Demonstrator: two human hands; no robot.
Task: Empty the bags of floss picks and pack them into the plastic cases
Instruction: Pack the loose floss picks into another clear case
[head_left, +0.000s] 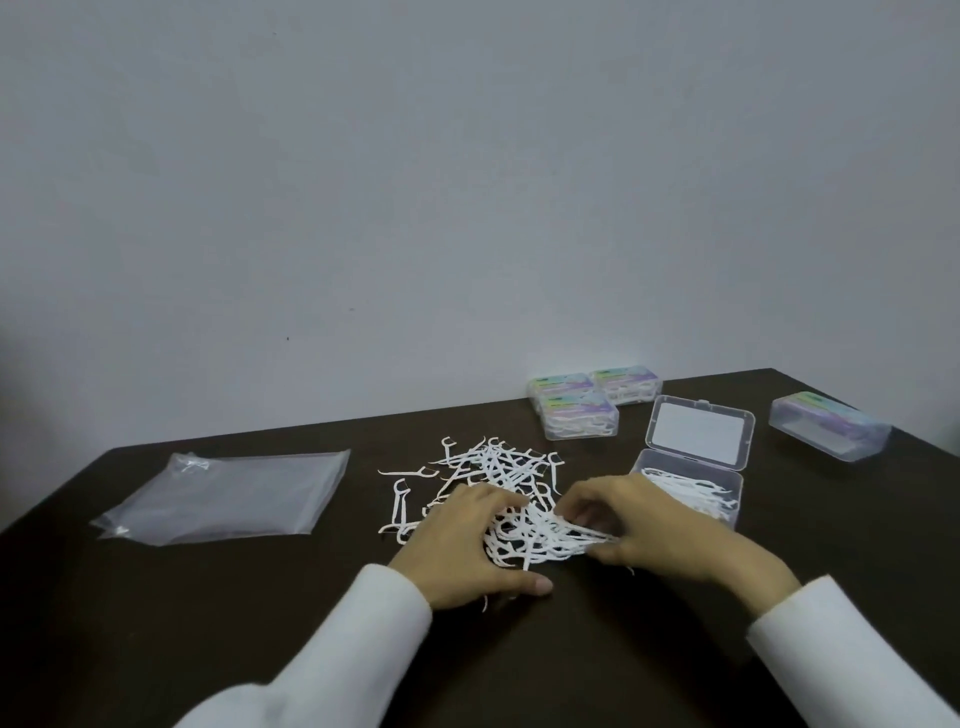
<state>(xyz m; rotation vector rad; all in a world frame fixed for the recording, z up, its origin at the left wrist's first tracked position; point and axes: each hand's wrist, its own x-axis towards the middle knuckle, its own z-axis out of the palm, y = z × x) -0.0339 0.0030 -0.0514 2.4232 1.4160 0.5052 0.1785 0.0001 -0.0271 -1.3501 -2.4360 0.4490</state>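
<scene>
Loose floss picks (498, 467) lie in a tangled white heap at the middle of the dark counter (156, 597), with a few strays off its left edge. My left hand (467, 545) rests on the near-left part of the heap, fingers curled into the picks and thumb flat on the counter. My right hand (644, 525) pinches a gathered bundle of picks (561, 538) by one end, the bundle lying roughly level between both hands. The open case (691, 488) sits just beyond my right hand, lid folded back flat, base already partly filled with picks laid lengthwise. Three closed cases (587, 410) stand grouped behind the heap near the wall and appear filled; a fourth closed case (831, 426) sits apart at far right, contents unclear. The emptied bags (228, 493) lie flat and stacked at left, well apart from the heap. Handling judgement: the picks are very light, stiff thin plastic, and the hooked heads snag on each other, so pulling from the heap drags neighbours along. Best hold is on the straight handles, heads aligned to one side, squeezed as a flat bundle; loose grip will let them fan out and slide. The cases look thin and light and may skid when loaded, so steadying the base seems wise. Labels: the closed lids carry pastel green-to-purple printed stickers, but the text is too small and blurred to read. No other writing is legible.
</scene>
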